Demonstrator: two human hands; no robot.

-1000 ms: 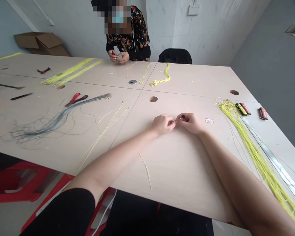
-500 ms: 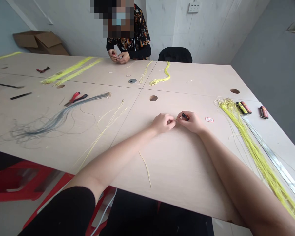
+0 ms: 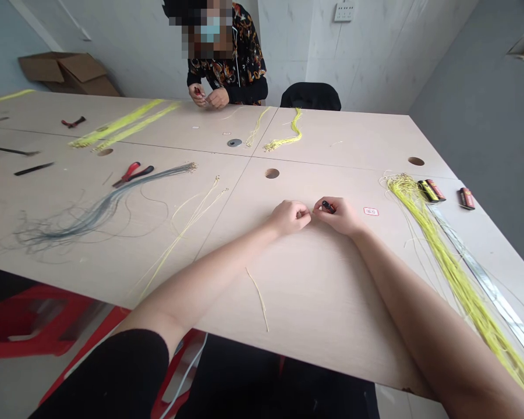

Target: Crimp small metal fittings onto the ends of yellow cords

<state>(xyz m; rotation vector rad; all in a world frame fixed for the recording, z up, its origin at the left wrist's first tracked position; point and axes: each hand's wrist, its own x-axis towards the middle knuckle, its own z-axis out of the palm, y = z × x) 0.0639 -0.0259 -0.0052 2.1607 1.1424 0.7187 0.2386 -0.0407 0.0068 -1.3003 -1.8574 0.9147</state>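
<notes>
Over the middle of the table (image 3: 314, 302), my left hand (image 3: 291, 217) is closed in a pinch, its fingertips nearly touching those of my right hand. What the left fingers pinch is too small to name. My right hand (image 3: 337, 214) is closed round a small black tool (image 3: 328, 206), whose end sticks out between thumb and fingers. A short yellow cord (image 3: 258, 298) lies nearer the front edge. Left of my left hand are a few thin yellow cords (image 3: 192, 220). A small red-edged label (image 3: 371, 212) lies just right of my right hand.
Yellow strands (image 3: 441, 256), a metal strip (image 3: 489, 282) and batteries (image 3: 431, 191) lie at the right. Grey strands (image 3: 100, 212) and red-handled pliers (image 3: 131, 173) are at the left. Across the table a person (image 3: 244, 58) works with both hands near a round hole (image 3: 272, 173).
The view has shifted very slightly. My hands keep the same pinched pose. The person across the table has moved their hands a little and leans slightly differently.
</notes>
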